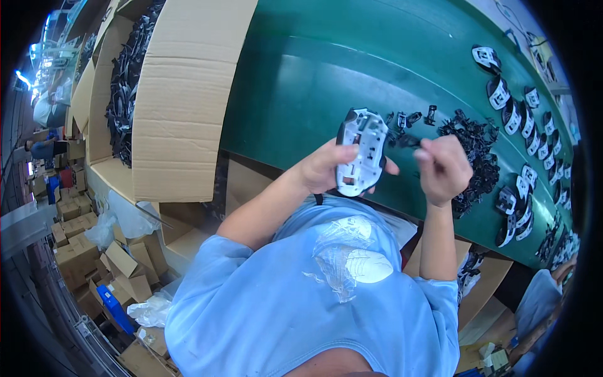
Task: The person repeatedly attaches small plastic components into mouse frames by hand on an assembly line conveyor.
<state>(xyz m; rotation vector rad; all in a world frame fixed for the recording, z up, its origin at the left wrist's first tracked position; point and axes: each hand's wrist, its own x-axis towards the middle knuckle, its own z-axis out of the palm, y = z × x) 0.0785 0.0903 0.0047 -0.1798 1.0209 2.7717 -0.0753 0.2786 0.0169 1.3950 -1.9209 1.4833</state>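
Note:
My left hand grips a white-and-black plastic shell, oval like a computer mouse housing, with its hollow inner side facing up. The thumb lies across its left edge and fingertips show at the right. My right hand is to the right of the shell, apart from it, with its fingers curled in a pinch. What it holds, if anything, I cannot make out; a dark piece shows by the fingertips. Several small black plastic parts lie on the green table just beyond, and a pile of black parts is beside my right hand.
Rows of similar white-and-black shells stand along the right of the green table. An open cardboard box full of black parts stands at the left. Cartons crowd the floor behind it. Another person's arm shows at lower right.

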